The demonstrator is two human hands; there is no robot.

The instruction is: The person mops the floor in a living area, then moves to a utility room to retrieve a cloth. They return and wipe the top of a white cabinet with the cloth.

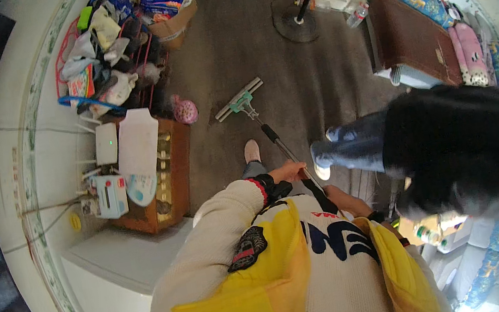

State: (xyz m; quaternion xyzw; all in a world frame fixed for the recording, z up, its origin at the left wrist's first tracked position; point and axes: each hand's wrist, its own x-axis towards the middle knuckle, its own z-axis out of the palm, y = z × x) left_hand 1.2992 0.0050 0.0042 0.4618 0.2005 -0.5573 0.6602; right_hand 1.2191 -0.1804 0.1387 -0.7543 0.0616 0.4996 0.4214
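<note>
A sponge mop with a flat grey head and a green clamp rests on the dark floor ahead of me. Its metal pole, with a black sleeve, slants down and right towards my body. My left hand grips the pole about midway, with a dark band around that wrist. Lower down, close to my belly, my right hand is wrapped around the black upper grip. Part of that hand is hidden by the handle. My shoe stands behind the mop head.
At the right stands a person in jeans, close to the pole. A wooden cabinet with routers is at left, beside a pink basket. Beyond are a loaded rack, a cardboard box, a fan base and a brown-topped chest.
</note>
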